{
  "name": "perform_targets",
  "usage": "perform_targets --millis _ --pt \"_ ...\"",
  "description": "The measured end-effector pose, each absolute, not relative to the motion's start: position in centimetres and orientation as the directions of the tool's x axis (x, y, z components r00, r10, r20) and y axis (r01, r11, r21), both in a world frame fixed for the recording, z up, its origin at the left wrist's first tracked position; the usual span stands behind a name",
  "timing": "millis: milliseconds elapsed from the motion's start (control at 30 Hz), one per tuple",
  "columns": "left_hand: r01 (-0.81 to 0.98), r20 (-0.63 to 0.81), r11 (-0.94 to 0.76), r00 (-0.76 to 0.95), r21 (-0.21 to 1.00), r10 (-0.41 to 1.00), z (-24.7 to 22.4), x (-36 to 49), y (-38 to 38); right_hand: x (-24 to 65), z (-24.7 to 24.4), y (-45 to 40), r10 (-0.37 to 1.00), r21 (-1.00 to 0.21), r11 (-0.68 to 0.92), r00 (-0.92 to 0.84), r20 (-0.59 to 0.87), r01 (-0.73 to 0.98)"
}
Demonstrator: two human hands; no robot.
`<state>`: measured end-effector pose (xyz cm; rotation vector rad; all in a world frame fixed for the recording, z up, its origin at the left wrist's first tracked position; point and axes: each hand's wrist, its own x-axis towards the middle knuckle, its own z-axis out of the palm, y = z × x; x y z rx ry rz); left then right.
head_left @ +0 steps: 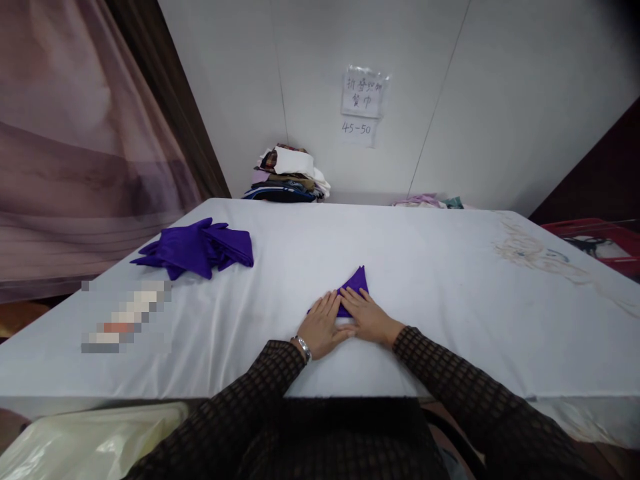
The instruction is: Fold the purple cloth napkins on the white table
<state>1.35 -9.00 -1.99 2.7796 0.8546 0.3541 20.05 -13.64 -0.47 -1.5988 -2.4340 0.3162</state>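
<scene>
A small purple cloth [357,281], folded into a triangle, lies on the white-covered table [425,267] with its tip pointing away from me. My left hand [321,325] rests flat on its left part, fingers stretched out, a silver bracelet on the wrist. On its right part my right hand [369,318] lies flat with the fingers extended. The thumbs meet near the cloth's lower edge. Much of the cloth is hidden under both hands. A heap of purple cloths [195,248] sits at the table's back left.
Folded clothes [287,177] are stacked behind the table, below paper signs [363,103] on the wall. A blurred-out item [127,317] lies at the left. Embroidery [535,253] marks the right side. A red basket [595,230] stands beyond the right edge.
</scene>
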Motion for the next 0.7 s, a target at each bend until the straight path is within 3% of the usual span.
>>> perform_targets --millis 133,267,400,700 --pt "0.532 0.17 -0.814 0.802 0.235 0.573 -2.2 1.5 -9.0 24.0 -0.5 -14.1 0.95 -0.305 0.311 -0.305 0.07 0.9" --pt "0.537 0.18 -0.809 0.795 0.239 0.58 -2.3 1.6 -8.9 27.1 -0.6 -14.5 0.965 -0.396 0.259 -0.249 0.077 0.881" --pt "0.549 0.172 -0.796 0.785 0.255 0.596 -2.0 1.7 -8.8 28.1 -0.7 -14.4 0.939 -0.46 0.34 -0.269 0.213 0.82" --pt "0.608 0.111 -0.742 0.747 0.283 0.655 -0.1 2.4 -9.0 26.9 -0.6 -10.2 0.889 -0.305 0.444 -0.372 0.265 0.842"
